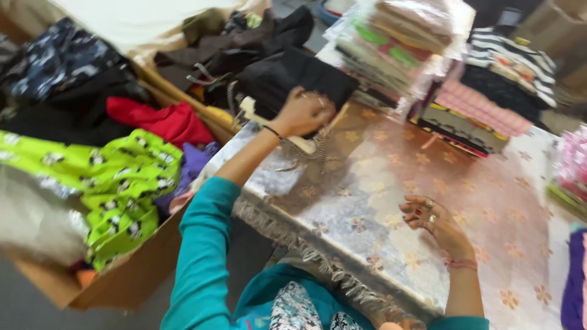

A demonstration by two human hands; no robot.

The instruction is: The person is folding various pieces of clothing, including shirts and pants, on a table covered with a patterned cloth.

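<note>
Two hands in view, both mine, teal sleeves. Left hand (pixel 302 113) is closed on a folded black garment (pixel 293 79) at the far left corner of the table, wrist bent, thin dark band on it. The garment sits half on the table edge, half over the open cardboard box (pixel 131 275) beside it. Right hand (pixel 431 220) rests on the tablecloth (pixel 379 177) near my side, fingers loosely curled, holding nothing, rings on the fingers, pink thread at the wrist. Tablecloth is shiny, pale pink-grey with a small orange flower print and a fringe along the near edge. Box on the left is full of clothes: a lime green printed piece (pixel 116 183), a red one (pixel 165 122), purple under it, dark fabrics further back. Far side of the table: a tall stack of plastic-wrapped folded fabrics (pixel 397 43), a pink checked piece (pixel 483 107) and a black-and-white striped one (pixel 513 55) to its right. Picture is motion-blurred, fine detail unreadable.
</note>
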